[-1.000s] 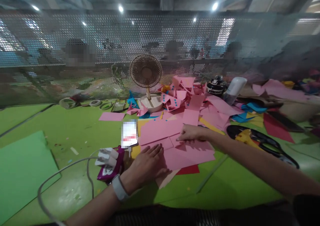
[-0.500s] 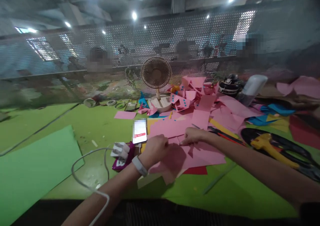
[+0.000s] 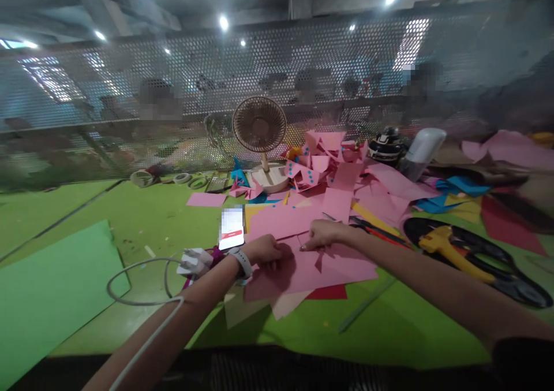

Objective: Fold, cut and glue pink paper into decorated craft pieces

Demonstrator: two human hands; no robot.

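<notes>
My left hand (image 3: 267, 248), with a grey watch on the wrist, is curled closed on the near left part of a pink paper sheet (image 3: 320, 267) lying on the green table (image 3: 130, 229). My right hand (image 3: 322, 234) rests on the same sheet a little to the right, its fingers pinched together on the paper. A phone (image 3: 231, 228) stands just left of my left hand. A white charger plug (image 3: 194, 261) and its cable lie beside my left wrist.
A small desk fan (image 3: 260, 134) stands at the back before a perforated metal screen. A heap of pink, blue and yellow paper scraps (image 3: 346, 177) fills the back right. Large scissors (image 3: 467, 249) lie at right, a green sheet (image 3: 52, 287) at left, tape rolls (image 3: 142, 178) behind.
My left hand went from lying flat on the pink paper to curled closed on it and slid toward my right hand. The view shifted slightly.
</notes>
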